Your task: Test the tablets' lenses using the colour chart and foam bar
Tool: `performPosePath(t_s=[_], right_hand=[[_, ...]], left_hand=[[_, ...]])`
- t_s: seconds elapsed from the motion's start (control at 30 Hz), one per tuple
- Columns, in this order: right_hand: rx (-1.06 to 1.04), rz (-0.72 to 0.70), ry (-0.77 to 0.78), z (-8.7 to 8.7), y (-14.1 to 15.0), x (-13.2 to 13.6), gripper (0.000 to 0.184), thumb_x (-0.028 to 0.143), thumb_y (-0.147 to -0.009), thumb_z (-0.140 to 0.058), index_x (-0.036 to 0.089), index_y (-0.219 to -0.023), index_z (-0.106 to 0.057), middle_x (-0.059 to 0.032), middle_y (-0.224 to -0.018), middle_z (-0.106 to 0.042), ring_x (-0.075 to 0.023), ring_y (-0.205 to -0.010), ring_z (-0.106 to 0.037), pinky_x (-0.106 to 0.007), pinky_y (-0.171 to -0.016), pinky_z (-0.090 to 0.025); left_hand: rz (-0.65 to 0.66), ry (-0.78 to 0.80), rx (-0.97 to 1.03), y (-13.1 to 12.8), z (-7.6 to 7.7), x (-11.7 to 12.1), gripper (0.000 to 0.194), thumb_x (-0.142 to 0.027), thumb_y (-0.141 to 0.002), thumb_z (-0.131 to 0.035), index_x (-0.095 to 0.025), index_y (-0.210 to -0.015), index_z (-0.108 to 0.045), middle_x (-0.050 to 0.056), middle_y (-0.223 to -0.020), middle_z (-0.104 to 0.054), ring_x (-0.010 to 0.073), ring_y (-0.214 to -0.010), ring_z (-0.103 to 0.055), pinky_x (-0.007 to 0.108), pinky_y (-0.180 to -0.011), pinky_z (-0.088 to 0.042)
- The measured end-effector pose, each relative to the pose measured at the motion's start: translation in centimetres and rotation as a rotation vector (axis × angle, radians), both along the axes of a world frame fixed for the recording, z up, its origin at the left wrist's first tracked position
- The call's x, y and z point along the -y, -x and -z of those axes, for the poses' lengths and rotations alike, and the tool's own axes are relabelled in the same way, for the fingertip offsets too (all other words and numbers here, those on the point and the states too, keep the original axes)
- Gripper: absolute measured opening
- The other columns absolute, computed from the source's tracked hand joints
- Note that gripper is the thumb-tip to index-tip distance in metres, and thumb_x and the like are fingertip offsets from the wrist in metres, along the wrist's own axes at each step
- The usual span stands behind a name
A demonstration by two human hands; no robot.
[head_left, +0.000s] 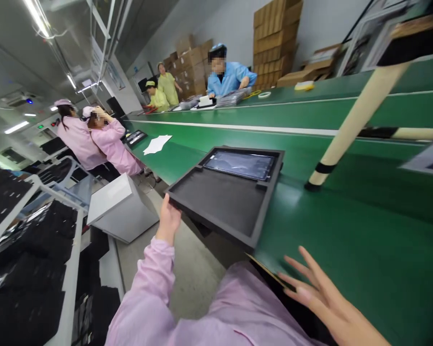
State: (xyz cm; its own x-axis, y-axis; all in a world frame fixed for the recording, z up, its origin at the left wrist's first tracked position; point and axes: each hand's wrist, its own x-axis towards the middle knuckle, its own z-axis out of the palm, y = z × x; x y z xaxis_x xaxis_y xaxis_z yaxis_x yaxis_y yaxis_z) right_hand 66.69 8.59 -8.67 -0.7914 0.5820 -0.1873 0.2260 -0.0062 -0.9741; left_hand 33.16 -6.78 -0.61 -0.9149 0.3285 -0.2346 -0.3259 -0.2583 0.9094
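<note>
My left hand point(169, 218) grips the near left corner of a black tray point(216, 223), fingers underneath and thumb at the rim. The tray lies partly over the edge of the green bench point(346, 240). In its far compartment rests a flat dark screen panel point(240, 164) with a shiny surface; the near compartment shows only its black floor. My right hand point(315, 288) is apart from the tray, fingers spread above the bench's near edge, with nothing in it.
A striped post point(350, 125) stands on the bench to the right. White paper point(158, 144) and another black tray point(135, 138) lie farther along. A grey box point(120, 206) and racks of black trays point(32, 269) are at left. Several co-workers point(227, 77) work around the bench.
</note>
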Motion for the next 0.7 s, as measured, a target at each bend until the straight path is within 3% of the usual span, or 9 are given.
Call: performPosePath(t_s=[0.07, 0.13, 0.2, 0.27, 0.4, 0.5, 0.57, 0.7], right_hand=[[-0.053, 0.125, 0.333, -2.1, 2.6, 0.0, 0.103, 0.079, -0.079, -0.053, 0.037, -0.16, -0.005, -0.017, -0.158, -0.036, -0.0346, -0.119, -0.064, -0.052, -0.097, -0.058], [-0.099, 0.177, 0.457, -4.0, 5.0, -0.2, 0.105, 0.079, -0.077, -0.055, 0.036, -0.16, -0.007, -0.0174, -0.16, -0.033, -0.0351, -0.119, -0.064, -0.053, -0.095, -0.058], [-0.121, 0.116, 0.423, -5.1, 6.8, -0.5, 0.105, 0.076, -0.077, -0.058, 0.034, -0.16, -0.009, -0.0171, -0.161, -0.03, -0.0338, -0.121, -0.063, -0.051, -0.096, -0.058], [-0.121, 0.02, 0.325, -5.2, 7.8, -0.7, 0.104, 0.074, -0.08, -0.058, 0.03, -0.162, -0.009, -0.018, -0.161, -0.031, -0.0323, -0.122, -0.062, -0.049, -0.098, -0.057], [0.013, -0.086, 0.187, -3.0, 8.6, -0.7, 0.097, 0.072, -0.082, -0.055, 0.021, -0.16, -0.027, -0.0191, -0.152, -0.045, -0.0309, -0.125, -0.061, -0.045, -0.101, -0.055], [0.155, -0.071, 0.159, -1.3, 9.8, -0.6, 0.084, 0.067, -0.087, -0.049, 0.018, -0.154, -0.041, -0.0175, -0.144, -0.055, -0.0284, -0.121, -0.063, -0.04, -0.099, -0.056], [0.187, -0.085, 0.025, -0.9, 11.1, -0.5, 0.076, 0.058, -0.091, -0.045, 0.017, -0.154, -0.04, -0.0175, -0.141, -0.057, -0.0275, -0.119, -0.065, -0.041, -0.1, -0.055], [0.084, -0.263, -0.654, -1.5, 13.9, 0.9, 0.068, 0.035, -0.09, -0.055, 0.024, -0.155, -0.039, -0.0135, -0.155, -0.042, -0.0309, -0.133, -0.054, -0.05, -0.109, -0.048]], left_hand=[[0.003, -0.085, 0.039, -2.4, 0.7, -1.0, 0.034, -0.048, -0.093, -0.053, -0.021, -0.106, -0.068, 0.008, -0.111, -0.074, 0.0227, -0.109, -0.069, 0.033, -0.088, -0.058], [-0.014, -0.127, 0.084, -3.9, 1.0, -1.9, 0.026, -0.04, -0.085, -0.064, -0.02, -0.101, -0.068, 0.009, -0.106, -0.076, 0.0262, -0.105, -0.071, 0.036, -0.088, -0.059], [-0.051, -0.159, 0.097, -3.6, 0.0, -2.6, 0.025, -0.034, -0.079, -0.069, -0.02, -0.099, -0.067, 0.008, -0.102, -0.076, 0.0265, -0.102, -0.072, 0.037, -0.089, -0.059], [-0.072, -0.198, 0.073, -1.5, -2.3, -2.9, 0.026, -0.036, -0.079, -0.067, -0.02, -0.1, -0.067, 0.007, -0.1, -0.076, 0.0257, -0.101, -0.071, 0.036, -0.091, -0.057], [-0.07, -0.28, -0.006, 4.7, -8.1, -2.9, 0.03, -0.04, -0.085, -0.055, -0.019, -0.102, -0.068, 0.003, -0.094, -0.076, 0.0221, -0.098, -0.071, 0.034, -0.094, -0.056], [-0.116, -0.345, -0.083, 7.9, -10.1, -2.4, 0.026, -0.036, -0.083, -0.053, -0.019, -0.097, -0.068, 0.002, -0.091, -0.075, 0.0197, -0.09, -0.071, 0.034, -0.092, -0.056], [-0.156, -0.349, -0.134, 9.4, -9.9, -1.8, 0.028, -0.038, -0.083, -0.051, -0.019, -0.096, -0.068, 0.003, -0.093, -0.076, 0.0197, -0.091, -0.07, 0.034, -0.091, -0.056], [-0.226, -0.254, -0.136, 11.7, -8.1, -0.5, 0.035, -0.044, -0.085, -0.047, -0.021, -0.101, -0.068, 0.002, -0.096, -0.076, 0.0184, -0.092, -0.07, 0.029, -0.086, -0.056]])
